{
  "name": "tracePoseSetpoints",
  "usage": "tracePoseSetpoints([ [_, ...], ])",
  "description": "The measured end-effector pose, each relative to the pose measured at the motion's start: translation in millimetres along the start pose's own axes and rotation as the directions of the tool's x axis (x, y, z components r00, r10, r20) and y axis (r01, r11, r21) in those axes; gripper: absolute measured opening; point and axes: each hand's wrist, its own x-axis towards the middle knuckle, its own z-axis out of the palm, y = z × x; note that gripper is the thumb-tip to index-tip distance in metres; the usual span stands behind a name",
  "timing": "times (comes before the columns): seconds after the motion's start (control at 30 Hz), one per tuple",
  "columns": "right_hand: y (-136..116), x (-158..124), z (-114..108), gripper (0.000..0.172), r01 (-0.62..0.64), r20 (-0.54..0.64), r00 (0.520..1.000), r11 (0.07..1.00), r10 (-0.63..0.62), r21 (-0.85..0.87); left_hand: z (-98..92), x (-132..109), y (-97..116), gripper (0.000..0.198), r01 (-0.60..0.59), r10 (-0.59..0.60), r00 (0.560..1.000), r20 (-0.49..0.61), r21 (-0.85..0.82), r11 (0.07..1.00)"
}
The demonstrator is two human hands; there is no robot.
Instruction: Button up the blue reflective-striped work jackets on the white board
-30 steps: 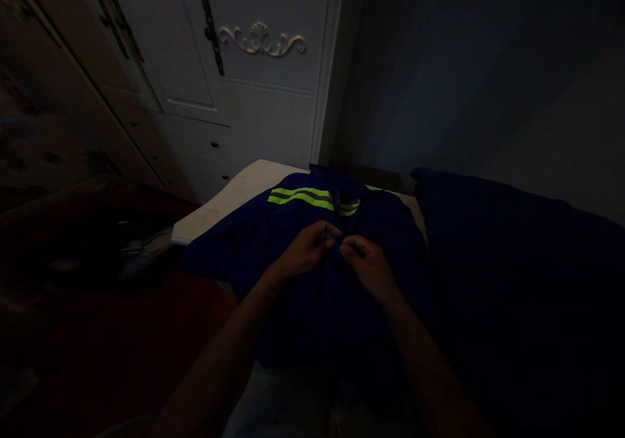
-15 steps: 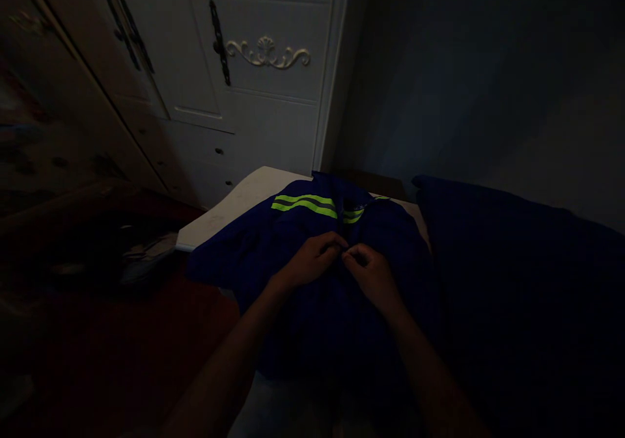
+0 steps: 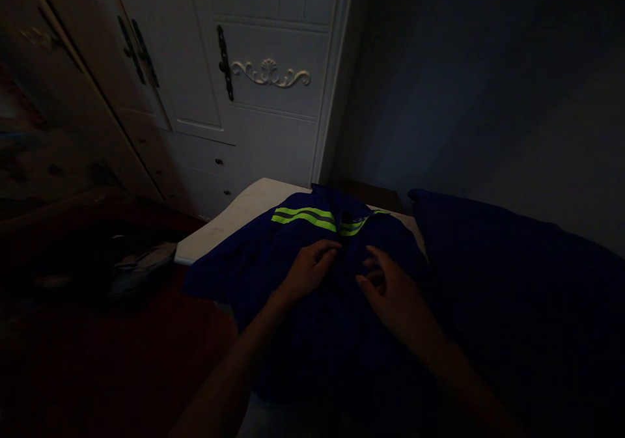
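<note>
A dark blue jacket [image 3: 278, 256] with yellow-green and grey reflective stripes lies spread over a white table, its front facing up. My left hand [image 3: 310, 269] is at the middle of the jacket just below the stripes, thumb and fingers closed together on the cloth near the front edge. To its right, my right hand [image 3: 390, 288] is raised a little off the cloth with fingers apart and curved, holding nothing. The picture is very dark, so fine details of the front edge are lost.
The white table [image 3: 219, 223] shows at the jacket's upper left. Behind it stands a white wardrobe [image 3: 273, 132] with dark handles. Dark blue cloth [image 3: 508, 262] covers something on the right. A dark heap of items [image 3: 141, 262] lies on the reddish floor at left.
My right hand has come away from the jacket's middle, moving right with its fingers spreading. The left hand stays at nearly the same spot on the cloth. The view has tilted up slightly.
</note>
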Motion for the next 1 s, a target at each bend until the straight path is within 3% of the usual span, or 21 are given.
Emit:
tracePoseSetpoints([
  [0.13, -9, -16, -40, 0.052, 0.123, -0.058, 0.99, 0.982, -0.132, -0.141, 0.2, 1, 0, 0.026, -0.048, 0.056, 0.997, -0.057, 0.13, 0.99],
  [0.27, -18, -38, -73, 0.048, 0.238, -0.074, 0.961, 0.936, -0.265, -0.26, 0.4, 1, 1, 0.02, -0.1, 0.11, 0.993, -0.037, 0.214, 0.972],
  [0.37, -21, -40, -92, 0.046, 0.282, 0.024, 0.957, 0.906, -0.29, -0.316, 0.5, 1, 3, 0.02, -0.103, 0.108, 0.994, -0.004, 0.254, 0.962],
  [0.47, -13, -11, -103, 0.047, 0.33, 0.195, 0.939, 0.899, -0.282, -0.288, 1.9, -1, 5, 0.022, -0.089, 0.093, 0.996, 0.003, 0.321, 0.943],
  [0.53, 0, 22, -103, 0.048, 0.35, 0.234, 0.927, 0.899, -0.293, -0.263, 4.2, -4, 6, 0.028, -0.067, 0.079, 0.997, -0.017, 0.37, 0.927],
  [0.63, 24, 78, -89, 0.052, 0.417, 0.176, 0.908, 0.86, -0.38, -0.293, 9.5, -13, 10, 0.046, -0.062, 0.097, 0.994, -0.041, 0.51, 0.858],
  [0.7, 36, 109, -75, 0.06, 0.51, 0.178, 0.859, 0.781, -0.48, -0.36, 12.7, -23, 14, 0.05, -0.042, 0.081, 0.996, -0.034, 0.619, 0.784],
  [0.77, 42, 131, -60, 0.059, 0.581, 0.253, 0.813, 0.699, -0.525, -0.416, 13.6, -34, 20, 0.05, -0.013, 0.036, 0.999, -0.019, 0.689, 0.725],
  [0.83, 44, 143, -51, 0.044, 0.63, 0.357, 0.776, 0.656, -0.519, -0.416, 10.7, -44, 28, 0.051, 0.019, -0.022, 1.0, -0.005, 0.72, 0.693],
  [0.9, 45, 146, -50, 0.031, 0.674, 0.391, 0.737, 0.646, -0.551, -0.36, 3.5, -49, 36, 0.052, 0.071, -0.085, 0.996, -0.019, 0.738, 0.671],
  [1.0, 54, 141, -63, 0.029, 0.714, 0.226, 0.696, 0.627, -0.681, -0.311, -12.8, -46, 49, 0.049, 0.184, -0.192, 0.978, -0.081, 0.772, 0.609],
])
